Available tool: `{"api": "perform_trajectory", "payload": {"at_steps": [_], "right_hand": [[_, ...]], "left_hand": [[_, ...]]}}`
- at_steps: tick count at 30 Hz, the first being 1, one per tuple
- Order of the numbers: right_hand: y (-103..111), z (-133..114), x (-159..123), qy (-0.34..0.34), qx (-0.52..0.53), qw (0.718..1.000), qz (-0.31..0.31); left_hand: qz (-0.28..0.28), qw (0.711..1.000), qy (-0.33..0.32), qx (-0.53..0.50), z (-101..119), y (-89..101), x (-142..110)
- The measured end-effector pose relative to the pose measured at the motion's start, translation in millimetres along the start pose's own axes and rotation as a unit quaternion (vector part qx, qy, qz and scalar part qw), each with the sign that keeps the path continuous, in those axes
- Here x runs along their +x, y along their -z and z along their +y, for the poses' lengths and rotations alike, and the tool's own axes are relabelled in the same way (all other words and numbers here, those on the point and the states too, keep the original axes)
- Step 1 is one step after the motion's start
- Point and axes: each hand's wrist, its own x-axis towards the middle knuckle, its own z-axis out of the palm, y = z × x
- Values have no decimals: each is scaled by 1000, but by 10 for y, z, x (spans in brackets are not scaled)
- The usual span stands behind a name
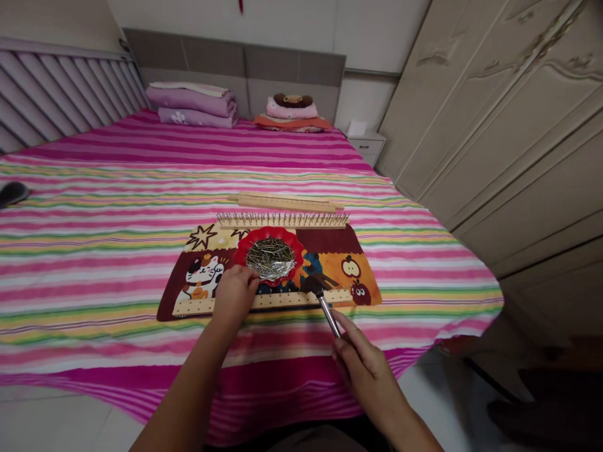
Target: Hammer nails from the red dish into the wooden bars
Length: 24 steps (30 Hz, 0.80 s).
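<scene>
My right hand (362,364) grips a hammer (329,316) with a shiny metal shaft. Its dark head is over the right part of a wooden strip (195,306) with a row of holes and a few nails standing in it. My left hand (236,290) is above that strip, at the near left rim of a red scalloped bowl (239,252). Its fingers are drawn together, and whatever is between them is hidden. Many loose nails (271,256) fill the bowl. Everything here lies on a patterned mat (330,240) with a cat and apples.
Behind the bowl, a second wooden strip (282,221) bristles with upright nails. Bare wooden strips (287,201) lie farther back. The striped bedsheet (117,251) is wrinkled. Folded bedding (193,103) rests by the headboard, a dark rounded object (14,193) at far left, wardrobe (494,125) at right.
</scene>
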Motion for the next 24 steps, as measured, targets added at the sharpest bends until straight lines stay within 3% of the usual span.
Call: {"api": "perform_trajectory", "payload": {"at_steps": [6,9,12,15,18,20,24], "right_hand": [[16,13,-1,-10,-7,1000,-9],[17,28,3,-13,-8,1000,-11],[23,25,-12,-19,-5,1000,-12],[32,-5,-34,-27,3,1000,-14],[33,-32,-44,-22,9,1000,-10],[27,-35,-44,-21,3,1000,-7],[-1,-11,-49,-33,1,999,-14]], "left_hand": [[-145,982,21,119,183,0,376],[-178,975,6,133,238,-6,447],[-176,977,-16,122,224,-17,459],[-140,989,-6,35,125,-8,444],[-95,988,57,-103,-22,28,426],[-70,966,96,-229,-111,59,410],[-22,888,135,-440,-195,147,337]]}}
